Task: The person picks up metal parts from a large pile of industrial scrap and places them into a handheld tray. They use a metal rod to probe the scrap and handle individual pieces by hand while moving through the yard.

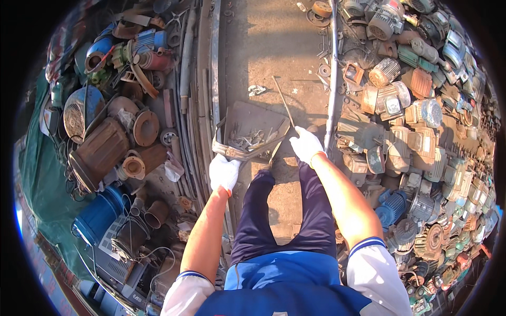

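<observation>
My left hand [223, 171], in a white glove, is closed on the near edge of a worn metal scoop pan [252, 117]. The pan looks like a dustpan, with a banded rim along its near side. Scraps and debris [255, 139] lie inside it. In my right hand [307, 146], also white-gloved, is a thin brown rod [283, 100] that slants up and away to the left. The right hand is just right of the pan. Its palm side is hidden.
Heaped electric motors [392, 102] line the right side behind a pale rail [332, 68]. On the left, long pipes [186, 63] run beside a metal rail [215, 58], with rusty motor housings [100, 152] and a blue motor [100, 216] beyond. Crumpled litter [256, 90] lies on the dirt floor.
</observation>
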Demonstrator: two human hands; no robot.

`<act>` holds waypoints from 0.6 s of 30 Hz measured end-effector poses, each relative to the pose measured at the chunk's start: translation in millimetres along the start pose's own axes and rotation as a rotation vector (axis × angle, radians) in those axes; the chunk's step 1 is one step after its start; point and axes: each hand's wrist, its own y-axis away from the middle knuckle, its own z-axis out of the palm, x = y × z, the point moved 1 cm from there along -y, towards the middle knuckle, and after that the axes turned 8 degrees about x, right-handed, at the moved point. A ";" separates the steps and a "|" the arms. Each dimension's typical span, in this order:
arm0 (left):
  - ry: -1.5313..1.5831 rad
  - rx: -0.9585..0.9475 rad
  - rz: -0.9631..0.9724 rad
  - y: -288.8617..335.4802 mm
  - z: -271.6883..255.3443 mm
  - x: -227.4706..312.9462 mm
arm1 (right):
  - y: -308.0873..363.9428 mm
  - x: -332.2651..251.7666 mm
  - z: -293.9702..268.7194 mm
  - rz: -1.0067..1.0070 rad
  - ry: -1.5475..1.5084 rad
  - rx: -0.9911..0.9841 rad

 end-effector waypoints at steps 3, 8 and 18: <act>0.044 -0.014 -0.036 -25.8 5.1 33.2 | -62.1 -7.0 11.9 -0.004 -0.010 -0.086; -0.073 -0.108 -0.018 -72.3 15.1 57.1 | -123.2 -27.1 19.1 -0.032 0.104 -0.235; -0.134 -0.172 -0.004 -49.9 11.6 56.3 | 2.8 62.9 -52.4 0.565 -0.803 -0.405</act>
